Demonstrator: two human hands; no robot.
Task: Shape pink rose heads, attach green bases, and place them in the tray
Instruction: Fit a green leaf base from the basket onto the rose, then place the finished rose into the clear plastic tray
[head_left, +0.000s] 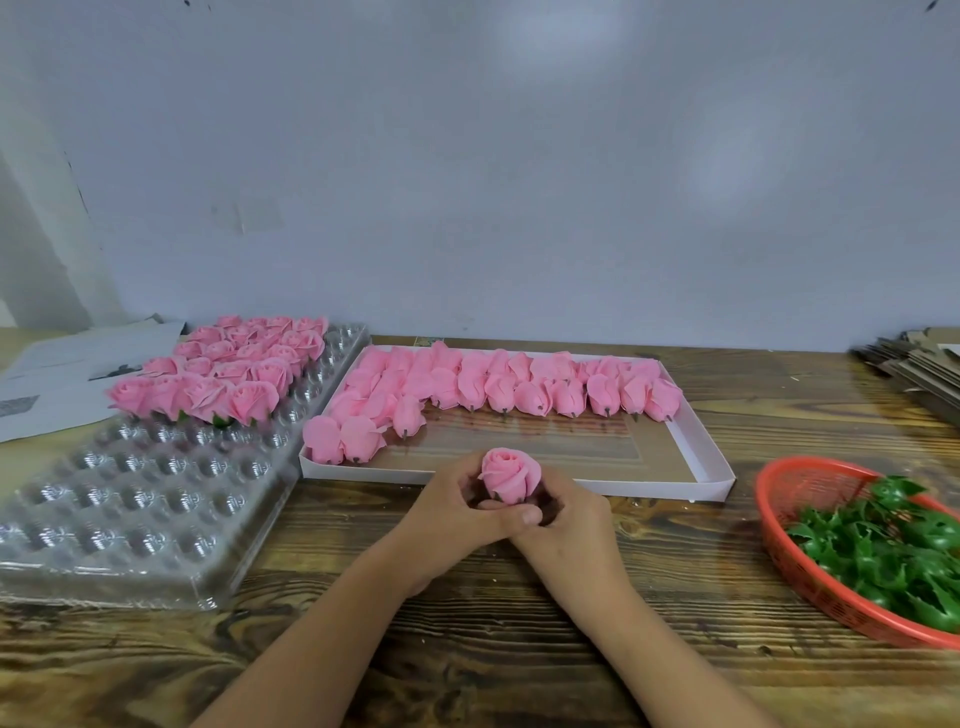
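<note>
Wooden table (519, 649) (dark-grained) against pale blue wall (519, 182)

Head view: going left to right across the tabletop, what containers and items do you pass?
Clear plastic cavity tray with finished pink roses → white shallow box of unshaped pink rose heads, with the rose head held in both hands in front of it → red basket of green bases.

Bare wood table (467, 649) sat open up front; clear tray (130, 499) crowded the left, white box (519, 480) straight ahead, red basket (810, 577) the right.
</note>
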